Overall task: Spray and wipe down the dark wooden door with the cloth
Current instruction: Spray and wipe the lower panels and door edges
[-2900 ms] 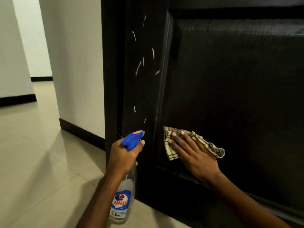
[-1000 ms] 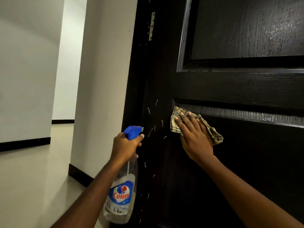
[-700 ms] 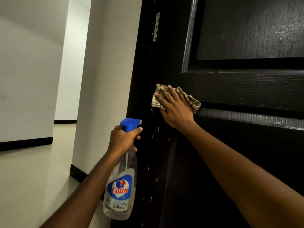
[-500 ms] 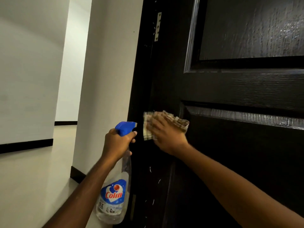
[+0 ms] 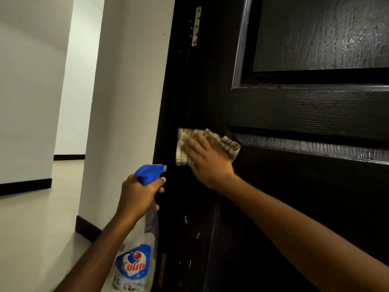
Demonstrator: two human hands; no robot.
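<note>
right hand [image 5: 207,163] fingers [image 5: 192,144] flat, pressing cloth [image 5: 228,144] on door [image 5: 315,114] | drips [image 5: 186,219] below fingers | left hand [image 5: 136,194] grips spray bottle [image 5: 134,264]

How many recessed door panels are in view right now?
2. The upper panel at top right; the lower panel beneath the cross rail, right of the checked cloth. Others may lie out of frame.

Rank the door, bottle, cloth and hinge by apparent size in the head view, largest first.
1. door
2. bottle, enlarged by nearness to the camera
3. cloth, partly under the right hand
4. hinge
</note>
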